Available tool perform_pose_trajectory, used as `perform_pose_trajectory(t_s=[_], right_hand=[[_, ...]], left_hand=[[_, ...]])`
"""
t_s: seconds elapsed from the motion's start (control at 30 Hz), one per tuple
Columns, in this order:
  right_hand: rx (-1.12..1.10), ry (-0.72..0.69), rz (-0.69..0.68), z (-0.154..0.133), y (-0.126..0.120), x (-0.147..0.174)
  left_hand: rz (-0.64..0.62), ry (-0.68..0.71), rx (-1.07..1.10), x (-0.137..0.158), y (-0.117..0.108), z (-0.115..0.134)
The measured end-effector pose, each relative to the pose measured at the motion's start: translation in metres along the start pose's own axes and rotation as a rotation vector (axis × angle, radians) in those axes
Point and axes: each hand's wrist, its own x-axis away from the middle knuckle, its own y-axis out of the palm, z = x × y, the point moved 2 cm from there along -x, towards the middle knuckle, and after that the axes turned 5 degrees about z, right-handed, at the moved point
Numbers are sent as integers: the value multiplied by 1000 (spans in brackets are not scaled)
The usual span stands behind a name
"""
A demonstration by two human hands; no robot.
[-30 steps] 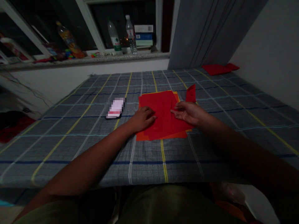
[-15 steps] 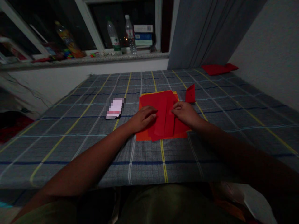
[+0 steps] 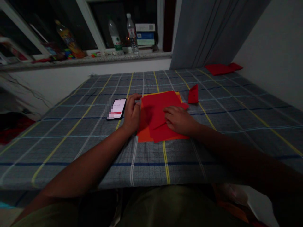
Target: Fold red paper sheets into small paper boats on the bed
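A stack of red, orange and yellow paper sheets (image 3: 158, 101) lies on the plaid cloth in front of me. My right hand (image 3: 181, 121) is over the stack, its fingers closed on a folded red paper (image 3: 159, 126). That paper lies slantwise and is mostly hidden under the hand. My left hand (image 3: 132, 113) holds nothing; its fingers are apart at the left edge of the stack. Close beside it lies a smartphone (image 3: 119, 106) with its screen lit. A small folded red paper piece (image 3: 193, 94) stands behind the right hand.
The plaid cloth (image 3: 82, 151) covers the whole surface. More red material (image 3: 220, 69) lies at the far right corner. Plastic bottles (image 3: 115, 39) and a pile of boxes or books (image 3: 145, 35) stand on the windowsill. A grey curtain (image 3: 201, 34) hangs beside the window.
My left hand has moved left off the papers toward the phone. The right hand has moved slightly left and nearer me, and the folded red paper has turned from upright to slantwise.
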Motion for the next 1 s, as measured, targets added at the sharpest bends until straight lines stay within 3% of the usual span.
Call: perform_pose_trajectory(t_s=[0.07, 0.23, 0.37, 0.47, 0.6, 0.7, 0.8, 0.9, 1.0], right_hand=[[-89, 59, -114, 2, 7, 0], [-178, 161, -173, 5, 4, -1], [-198, 204, -177, 2, 1, -1], [-199, 208, -164, 4, 0, -1], [-130, 245, -128, 15, -6, -1], [-53, 259, 5, 21, -13, -1], [-35, 170, 101, 18, -16, -1], [-75, 34, 18, 10, -10, -1], [-64, 23, -110, 4, 0, -1]], left_hand=[[-119, 20, -20, -1, -1, 4], [-704, 188, 36, 4, 8, 27], [-915, 262, -26, 9, 16, 35], [-961, 230, -123, 10, 18, 30], [-903, 109, -168, 6, 17, 16], [-833, 9, -187, 3, 17, 8], [-786, -24, -175, 3, 19, 5], [-793, 0, -176, 5, 20, 4], [-805, 21, -190, 6, 21, 3]])
